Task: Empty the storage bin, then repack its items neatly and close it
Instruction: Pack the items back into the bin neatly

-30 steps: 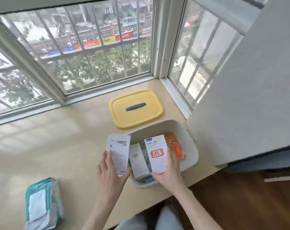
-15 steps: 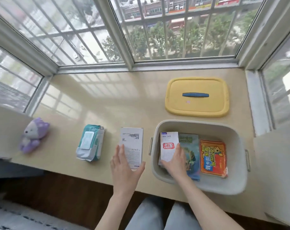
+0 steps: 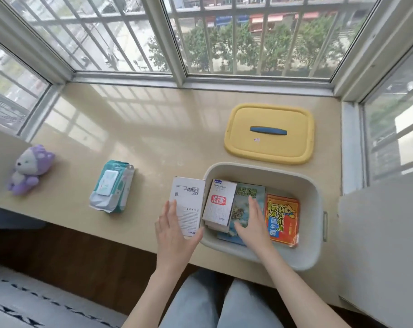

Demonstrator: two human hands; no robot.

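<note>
The pale grey storage bin (image 3: 317,209) stands open on the beige sill, with its yellow lid (image 3: 243,143) lying flat behind it. Inside, a white box with a red seal (image 3: 218,202) leans at the left, a blue-green booklet (image 3: 249,192) lies in the middle and an orange packet (image 3: 282,218) at the right. My right hand (image 3: 252,223) hovers over the booklet with straight fingers, holding nothing, just right of the red-seal box. My left hand (image 3: 174,235) holds a white barcode box (image 3: 189,200) between thumb and fingers, just outside the bin's left wall.
A pack of wet wipes (image 3: 111,188) and a purple plush toy (image 3: 30,169) lie on the sill to the left. Barred windows close the back and both sides. A white panel (image 3: 378,233) stands at the right. My knees are under the sill's front edge.
My right hand lowered the red-seal box into the bin's left end and let go of it. My left hand kept the barcode box beside the bin. My head turned left.
</note>
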